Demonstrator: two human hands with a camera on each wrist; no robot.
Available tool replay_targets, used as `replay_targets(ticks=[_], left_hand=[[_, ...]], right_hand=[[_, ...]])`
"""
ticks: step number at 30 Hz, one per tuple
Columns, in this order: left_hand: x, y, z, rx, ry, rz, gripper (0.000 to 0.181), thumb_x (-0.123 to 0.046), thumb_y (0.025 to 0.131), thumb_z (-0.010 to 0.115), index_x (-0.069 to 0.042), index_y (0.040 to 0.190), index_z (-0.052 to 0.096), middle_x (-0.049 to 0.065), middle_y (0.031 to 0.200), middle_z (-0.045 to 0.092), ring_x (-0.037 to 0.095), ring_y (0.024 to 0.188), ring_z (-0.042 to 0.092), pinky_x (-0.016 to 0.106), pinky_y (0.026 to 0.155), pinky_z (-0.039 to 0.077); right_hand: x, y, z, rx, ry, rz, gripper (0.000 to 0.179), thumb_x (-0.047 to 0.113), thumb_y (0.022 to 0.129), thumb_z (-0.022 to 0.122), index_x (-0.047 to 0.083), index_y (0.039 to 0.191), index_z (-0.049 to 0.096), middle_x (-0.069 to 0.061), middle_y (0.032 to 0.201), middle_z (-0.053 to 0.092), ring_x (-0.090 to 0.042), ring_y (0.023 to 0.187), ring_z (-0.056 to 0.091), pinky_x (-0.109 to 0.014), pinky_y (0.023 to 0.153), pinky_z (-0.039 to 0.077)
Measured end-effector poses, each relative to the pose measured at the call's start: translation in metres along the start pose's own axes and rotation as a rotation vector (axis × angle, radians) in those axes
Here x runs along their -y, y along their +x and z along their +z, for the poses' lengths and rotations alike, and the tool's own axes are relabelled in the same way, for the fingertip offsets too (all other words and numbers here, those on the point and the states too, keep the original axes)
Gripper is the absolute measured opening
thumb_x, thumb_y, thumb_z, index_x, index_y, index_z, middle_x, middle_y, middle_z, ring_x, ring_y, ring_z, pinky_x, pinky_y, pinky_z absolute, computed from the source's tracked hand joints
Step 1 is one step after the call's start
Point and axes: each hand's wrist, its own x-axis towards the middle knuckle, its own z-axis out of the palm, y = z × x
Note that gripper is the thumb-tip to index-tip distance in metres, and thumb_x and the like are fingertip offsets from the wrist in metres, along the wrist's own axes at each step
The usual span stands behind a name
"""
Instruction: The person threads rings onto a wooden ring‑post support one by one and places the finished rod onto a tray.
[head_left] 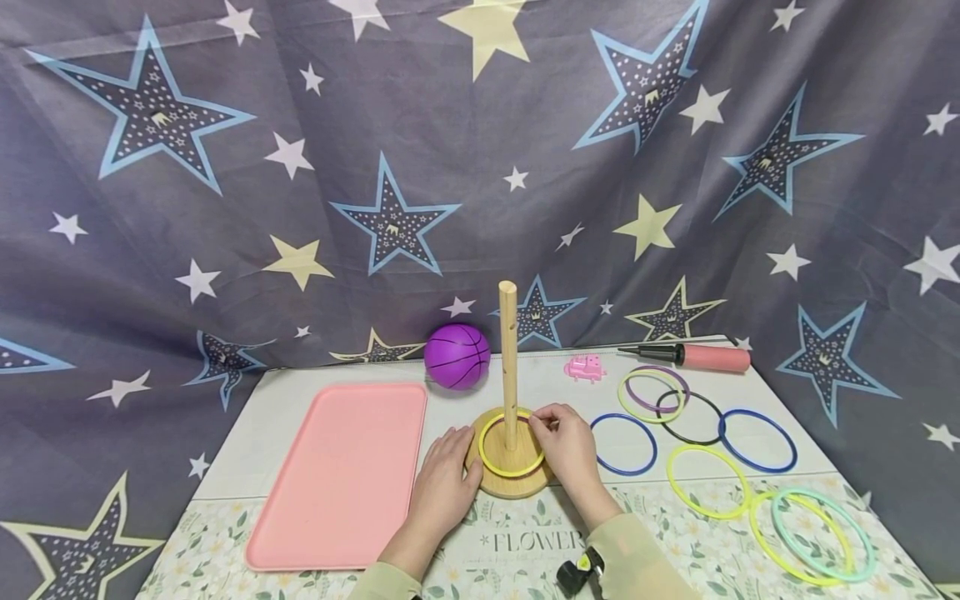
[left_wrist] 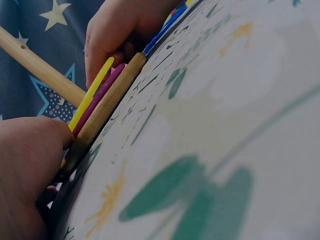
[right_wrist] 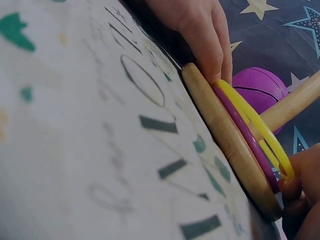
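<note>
A wooden peg (head_left: 509,358) stands upright on a round wooden base (head_left: 517,489). Around the peg lie two rings: a yellow ring (right_wrist: 255,117) on top and a magenta ring (left_wrist: 100,92) beneath it, against the base. My right hand (head_left: 567,446) pinches the yellow ring's right side between thumb and fingers, and that side sits slightly raised off the magenta one. On the left edge of the base rests my left hand (head_left: 444,479), its fingers extended and its fingertips close to the rings.
To the left lies a pink tray (head_left: 337,483). Behind the base are a purple ball (head_left: 457,357) and a small pink toy (head_left: 585,367). Loose rings, including a blue ring (head_left: 655,450) and a mint ring (head_left: 870,542), spread over the right side, below a pink hand pump (head_left: 712,357).
</note>
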Motion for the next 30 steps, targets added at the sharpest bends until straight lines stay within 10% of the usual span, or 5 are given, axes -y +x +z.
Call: replay_targets(ticks=[17, 30], left_hand=[[0.0, 0.0, 0.0, 0.003, 0.002, 0.002, 0.054, -0.018, 0.106, 0.067, 0.005, 0.154, 0.058, 0.022, 0.159, 0.059, 0.042, 0.155, 0.046, 0.056, 0.133, 0.029], [-0.001, -0.002, -0.004, 0.003, 0.002, 0.008, 0.054, -0.018, 0.107, 0.067, 0.006, 0.154, 0.058, 0.023, 0.159, 0.058, 0.043, 0.154, 0.047, 0.057, 0.133, 0.029]], right_hand=[[-0.005, 0.002, -0.002, 0.027, 0.012, 0.011, 0.007, 0.013, 0.099, 0.083, 0.011, 0.092, 0.081, 0.0, 0.089, 0.071, -0.017, 0.081, 0.065, -0.038, 0.077, 0.059], [-0.005, 0.011, -0.05, -0.012, 0.017, 0.066, 0.008, 0.018, 0.101, 0.081, 0.01, 0.101, 0.083, -0.005, 0.103, 0.079, -0.022, 0.088, 0.068, -0.04, 0.083, 0.056]])
